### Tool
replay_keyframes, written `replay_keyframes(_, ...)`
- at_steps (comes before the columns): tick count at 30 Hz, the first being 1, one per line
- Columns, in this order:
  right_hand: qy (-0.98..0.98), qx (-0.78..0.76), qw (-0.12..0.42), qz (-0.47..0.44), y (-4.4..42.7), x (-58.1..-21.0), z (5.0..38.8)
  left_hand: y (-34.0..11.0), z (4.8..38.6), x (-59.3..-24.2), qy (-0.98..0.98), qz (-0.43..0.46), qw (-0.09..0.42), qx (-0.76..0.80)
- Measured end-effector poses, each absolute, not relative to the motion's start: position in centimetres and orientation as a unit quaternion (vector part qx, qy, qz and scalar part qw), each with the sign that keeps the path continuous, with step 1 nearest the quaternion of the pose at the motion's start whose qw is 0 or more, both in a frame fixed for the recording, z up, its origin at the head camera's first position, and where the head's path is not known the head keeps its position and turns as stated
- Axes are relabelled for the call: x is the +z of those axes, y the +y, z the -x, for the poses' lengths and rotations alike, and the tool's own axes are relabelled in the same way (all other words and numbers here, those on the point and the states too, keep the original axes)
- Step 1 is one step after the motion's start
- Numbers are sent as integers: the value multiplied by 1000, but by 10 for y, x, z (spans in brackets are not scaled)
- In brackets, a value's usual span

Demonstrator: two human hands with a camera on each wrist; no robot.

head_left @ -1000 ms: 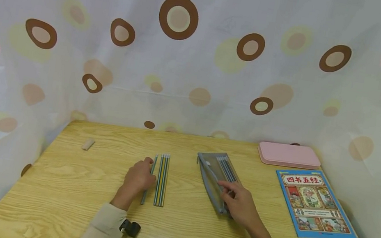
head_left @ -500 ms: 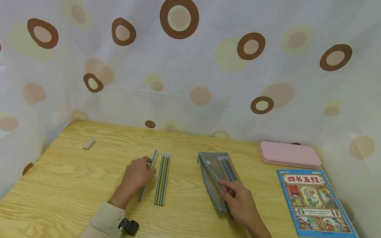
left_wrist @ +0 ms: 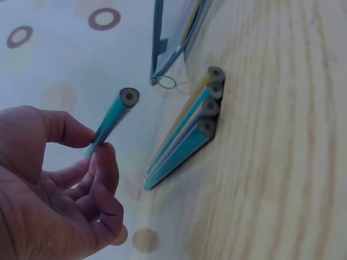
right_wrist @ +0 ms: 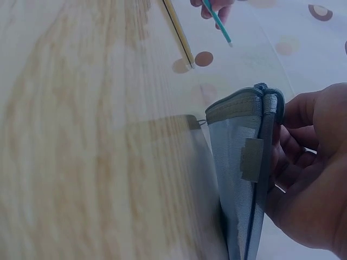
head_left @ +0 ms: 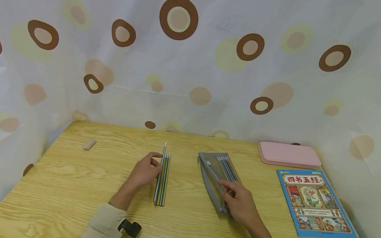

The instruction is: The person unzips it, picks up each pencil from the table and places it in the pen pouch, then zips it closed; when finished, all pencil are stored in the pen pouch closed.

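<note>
My left hand (head_left: 144, 171) pinches a teal pencil (left_wrist: 112, 119) between thumb and fingertips. It is held up over the left side of a tight row of several pencils (head_left: 164, 181); the left wrist view shows it apart from them. Flat, unsharpened ends face that camera. To the right lies a grey zippered mesh pencil pouch (head_left: 209, 174), with several pencils (head_left: 226, 167) showing through it. My right hand (head_left: 242, 206) grips the pouch at its near right edge. In the right wrist view the fingers curl at the zipper side and are partly hidden by the pouch.
A beige eraser-like block (head_left: 89, 144) lies at the far left of the wooden table (head_left: 62, 198). At the back right sits a pink case (head_left: 289, 155), with a blue-bordered book (head_left: 317, 205) in front of it. A patterned cloth (head_left: 199, 66) hangs behind the table.
My left hand has raised the pencil off the table and carried it right, from left of the row to over its left side. The right hand and pouch have stayed put.
</note>
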State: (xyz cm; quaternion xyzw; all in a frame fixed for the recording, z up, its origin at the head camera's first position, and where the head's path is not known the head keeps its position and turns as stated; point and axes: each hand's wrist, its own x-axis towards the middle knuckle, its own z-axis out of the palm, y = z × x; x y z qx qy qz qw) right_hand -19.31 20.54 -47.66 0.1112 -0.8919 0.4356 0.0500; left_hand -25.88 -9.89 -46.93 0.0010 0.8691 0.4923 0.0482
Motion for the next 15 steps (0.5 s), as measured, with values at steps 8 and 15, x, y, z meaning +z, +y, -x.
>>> replay_keyframes(8, -892, 438, 46, -104, 206, -477, 192, -79, 254, -474, 860, -54, 75, 503)
replay_keyframes(15, -893, 433, 53, -109, 206, -477, 194, -58, 248, -477, 843, -83, 112, 520)
